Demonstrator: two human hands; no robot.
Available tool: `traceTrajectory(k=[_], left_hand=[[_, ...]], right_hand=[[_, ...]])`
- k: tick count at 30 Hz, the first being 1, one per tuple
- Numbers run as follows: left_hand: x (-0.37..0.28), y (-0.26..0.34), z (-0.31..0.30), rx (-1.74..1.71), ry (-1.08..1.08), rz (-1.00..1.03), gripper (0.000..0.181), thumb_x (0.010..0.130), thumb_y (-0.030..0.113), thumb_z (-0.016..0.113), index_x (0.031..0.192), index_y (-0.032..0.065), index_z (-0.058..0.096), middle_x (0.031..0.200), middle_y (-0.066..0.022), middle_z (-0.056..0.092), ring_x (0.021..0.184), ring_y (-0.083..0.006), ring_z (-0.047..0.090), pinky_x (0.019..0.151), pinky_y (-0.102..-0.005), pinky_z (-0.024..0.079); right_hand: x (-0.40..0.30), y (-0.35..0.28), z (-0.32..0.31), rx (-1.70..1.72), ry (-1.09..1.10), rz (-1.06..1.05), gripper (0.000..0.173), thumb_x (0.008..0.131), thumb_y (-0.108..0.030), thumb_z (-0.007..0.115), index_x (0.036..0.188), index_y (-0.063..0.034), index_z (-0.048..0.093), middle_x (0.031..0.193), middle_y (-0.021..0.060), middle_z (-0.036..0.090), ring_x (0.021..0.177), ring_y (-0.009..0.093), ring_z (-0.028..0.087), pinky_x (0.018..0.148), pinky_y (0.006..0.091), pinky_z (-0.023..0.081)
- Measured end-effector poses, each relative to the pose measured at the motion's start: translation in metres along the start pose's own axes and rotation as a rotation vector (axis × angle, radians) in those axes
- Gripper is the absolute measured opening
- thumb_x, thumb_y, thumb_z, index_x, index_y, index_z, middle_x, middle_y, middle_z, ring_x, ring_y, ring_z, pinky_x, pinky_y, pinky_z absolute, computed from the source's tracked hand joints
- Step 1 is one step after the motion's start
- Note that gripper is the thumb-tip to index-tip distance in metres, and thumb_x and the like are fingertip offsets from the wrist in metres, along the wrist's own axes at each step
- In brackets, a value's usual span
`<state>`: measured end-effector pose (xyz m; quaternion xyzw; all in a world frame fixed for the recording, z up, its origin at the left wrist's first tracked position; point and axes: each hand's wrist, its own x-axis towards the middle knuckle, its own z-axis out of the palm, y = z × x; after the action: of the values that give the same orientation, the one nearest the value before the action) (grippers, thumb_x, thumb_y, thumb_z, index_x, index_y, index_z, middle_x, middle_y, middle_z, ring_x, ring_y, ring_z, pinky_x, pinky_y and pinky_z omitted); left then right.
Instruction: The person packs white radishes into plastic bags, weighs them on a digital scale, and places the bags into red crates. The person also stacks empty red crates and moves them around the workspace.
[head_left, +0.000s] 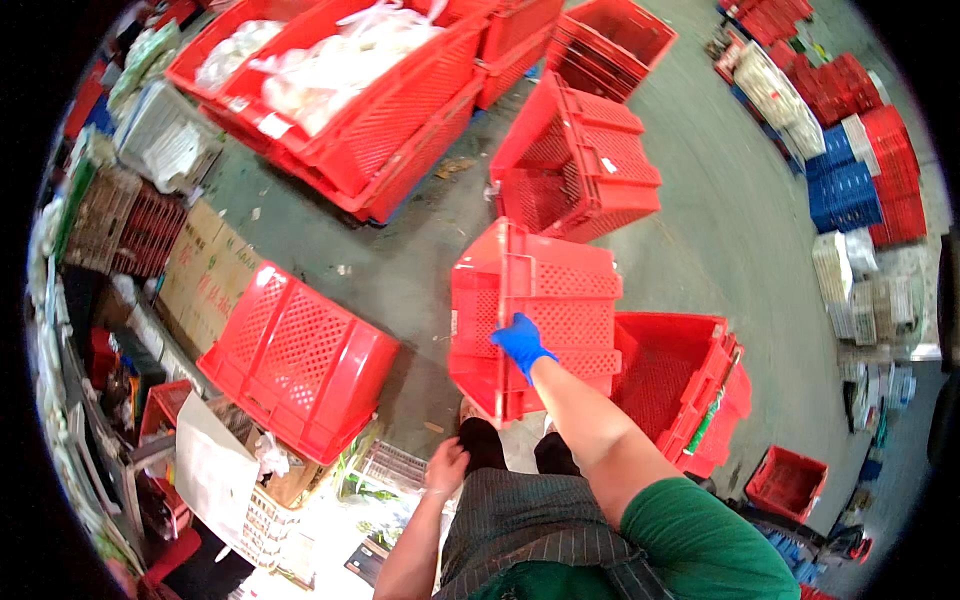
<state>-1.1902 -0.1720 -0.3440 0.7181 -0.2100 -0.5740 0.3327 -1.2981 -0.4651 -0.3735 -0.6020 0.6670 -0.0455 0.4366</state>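
In the head view, my right hand (523, 341), in a blue glove, grips the rim of a red plastic crate (566, 300). That crate lies tipped on its side in front of my legs, its open mouth facing left. My left hand (448, 466) is bare and hangs beside my left thigh, touching no crate; its fingers are blurred. Just beyond the held crate sits another tipped red crate (622, 154). More red crates (664, 367) are at its right, with a green strip along one rim. An upturned red crate (300, 360) rests at the left.
Stacked red crates (405, 127) with white plastic bags (337, 67) stand ahead on the left. Further red crates (626, 37) are beyond. A flattened cardboard sheet (206, 262) lies left. Blue crates (844, 187) stand far right, and a small red crate (787, 480) lower right.
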Motion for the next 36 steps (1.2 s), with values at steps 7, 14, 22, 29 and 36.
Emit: traceTrajectory(k=[7, 14, 22, 29, 36], left_hand=[[-0.093, -0.2, -0.15, -0.004, 0.402, -0.374, 0.024, 0.076, 0.013, 0.061, 0.098, 0.0038, 0.058, 0.079, -0.0111, 0.065, 0.062, -0.0162, 0.061, 0.051, -0.0301, 0.047], [-0.046, 0.036, -0.067, -0.51, -0.279, -0.553, 0.087, 0.079, 0.067, 0.046, 0.131, -0.0021, 0.035, 0.116, -0.0207, 0.055, 0.102, -0.0279, 0.056, 0.09, -0.0392, 0.041], [-0.003, 0.193, 0.1, -0.911, -0.624, -0.483, 0.057, 0.081, 0.051, 0.052, 0.12, 0.0099, 0.05, 0.118, -0.0074, 0.055, 0.108, -0.0254, 0.051, 0.096, -0.0415, 0.036], [0.093, 0.273, 0.201, -1.302, -0.72, -0.305, 0.046, 0.083, 0.04, 0.053, 0.114, 0.0059, 0.053, 0.111, -0.0081, 0.057, 0.105, -0.0235, 0.052, 0.094, -0.043, 0.04], [0.107, 0.324, 0.113, -1.42, -0.398, -0.019, 0.046, 0.083, 0.04, 0.054, 0.114, 0.006, 0.053, 0.111, -0.0083, 0.058, 0.104, -0.0237, 0.052, 0.093, -0.0428, 0.041]], right_hand=[[-0.072, -0.03, -0.135, 0.609, 0.016, 0.125, 0.026, 0.074, -0.026, 0.065, 0.086, -0.0047, 0.056, 0.068, 0.0033, 0.053, 0.06, 0.013, 0.051, 0.053, 0.0284, 0.042], [-0.219, -0.111, -0.307, 0.611, 0.175, 0.052, 0.02, 0.083, -0.024, 0.061, 0.083, -0.0043, 0.056, 0.066, 0.0005, 0.054, 0.052, 0.009, 0.046, 0.047, 0.025, 0.036], [-0.399, -0.162, -0.344, 0.319, 0.529, -0.252, 0.014, 0.073, -0.015, 0.063, 0.075, -0.0059, 0.053, 0.059, 0.0015, 0.053, 0.045, 0.008, 0.046, 0.041, 0.02, 0.035], [-0.415, -0.163, -0.362, -0.65, 0.579, -0.985, 0.024, 0.069, -0.021, 0.068, 0.085, -0.0053, 0.059, 0.066, 0.0097, 0.054, 0.057, 0.025, 0.053, 0.052, 0.0347, 0.04], [-0.408, -0.177, -0.403, -0.358, 0.439, -1.207, 0.042, 0.055, -0.02, 0.07, 0.091, -0.0033, 0.059, 0.08, 0.0134, 0.055, 0.076, 0.035, 0.053, 0.065, 0.0424, 0.041]])
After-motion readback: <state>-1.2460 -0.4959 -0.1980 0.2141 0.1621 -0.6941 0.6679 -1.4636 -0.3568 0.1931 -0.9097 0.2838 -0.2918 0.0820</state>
